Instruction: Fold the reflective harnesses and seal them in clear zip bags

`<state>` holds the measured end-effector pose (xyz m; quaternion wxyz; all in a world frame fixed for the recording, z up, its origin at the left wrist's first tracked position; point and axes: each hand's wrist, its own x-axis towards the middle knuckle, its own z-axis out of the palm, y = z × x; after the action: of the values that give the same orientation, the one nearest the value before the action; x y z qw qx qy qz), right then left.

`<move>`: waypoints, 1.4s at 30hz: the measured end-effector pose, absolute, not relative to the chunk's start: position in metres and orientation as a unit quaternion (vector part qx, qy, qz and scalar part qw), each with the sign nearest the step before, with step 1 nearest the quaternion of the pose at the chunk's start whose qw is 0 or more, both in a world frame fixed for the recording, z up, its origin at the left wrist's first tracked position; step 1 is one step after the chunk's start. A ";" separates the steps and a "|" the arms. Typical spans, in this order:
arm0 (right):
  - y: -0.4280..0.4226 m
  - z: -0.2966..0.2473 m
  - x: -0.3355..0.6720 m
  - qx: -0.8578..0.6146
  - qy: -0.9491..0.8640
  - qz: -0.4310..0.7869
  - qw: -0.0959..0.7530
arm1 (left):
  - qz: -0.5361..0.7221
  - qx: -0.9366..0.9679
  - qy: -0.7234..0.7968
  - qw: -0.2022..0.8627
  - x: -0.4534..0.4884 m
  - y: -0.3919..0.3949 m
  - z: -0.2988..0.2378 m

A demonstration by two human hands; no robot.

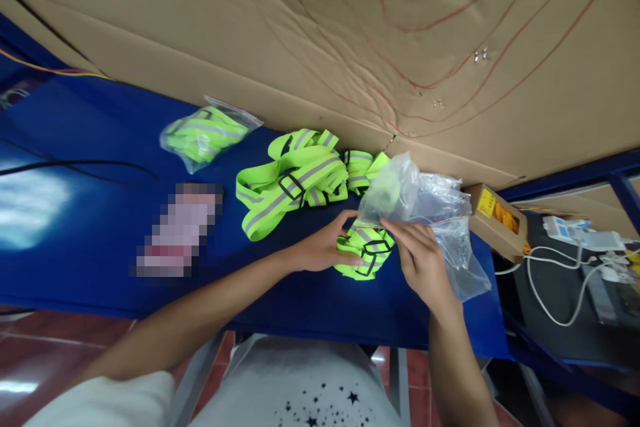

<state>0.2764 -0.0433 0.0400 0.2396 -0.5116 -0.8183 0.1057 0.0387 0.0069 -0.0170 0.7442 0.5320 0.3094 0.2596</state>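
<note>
A folded neon-green reflective strap bundle (pixel 364 252) lies on the blue table (pixel 100 227) between my hands. My left hand (pixel 324 247) grips its left side with curled fingers. My right hand (pixel 423 259) pinches the mouth of a clear plastic bag (pixel 425 203) that sits over the bundle's right end. Just behind lies a loose pile of the same green straps (pixel 295 180) with black buckles.
A sealed bag of green straps (pixel 205 135) rests at the back left. A pixelated flat object (pixel 177 230) lies left of centre. A small cardboard box (pixel 497 220) sits at the table's right end, with white cables and chargers (pixel 575 260) beyond. Cardboard sheets (pixel 350 33) stand behind.
</note>
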 end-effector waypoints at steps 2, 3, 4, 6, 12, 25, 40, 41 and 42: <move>-0.044 0.040 0.273 -0.505 -0.827 0.102 0.224 | 0.263 0.557 0.286 0.734 0.039 0.008 -0.018; -0.044 0.040 0.272 -0.504 -0.828 0.102 0.223 | 0.266 0.564 0.278 0.731 0.039 0.008 -0.019; -0.045 0.039 0.271 -0.506 -0.825 0.101 0.229 | 0.269 0.569 0.278 0.725 0.039 0.008 -0.019; -0.046 0.036 0.271 -0.538 -0.795 0.077 0.268 | 0.276 0.564 0.297 0.719 0.039 0.007 -0.018; -0.044 0.033 0.279 -0.586 -0.753 0.052 0.295 | 0.223 0.564 0.266 0.749 0.038 -0.001 -0.015; -0.041 0.059 0.276 -0.470 -0.835 0.202 0.201 | 0.231 0.521 0.274 0.774 0.040 0.004 -0.027; -0.079 0.027 0.260 -0.459 -0.821 -0.089 0.329 | 0.312 0.358 0.372 0.797 0.050 -0.008 -0.004; -0.079 0.024 0.257 -0.446 -0.824 -0.090 0.339 | 0.321 0.363 0.381 0.787 0.051 -0.009 -0.003; -0.079 0.021 0.254 -0.436 -0.827 -0.085 0.346 | 0.328 0.365 0.390 0.779 0.051 -0.010 -0.003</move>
<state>0.2541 -0.0794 0.0210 0.3461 -0.4356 -0.8266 -0.0845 0.0513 -0.0101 -0.0032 0.7791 0.3653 0.3899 0.3278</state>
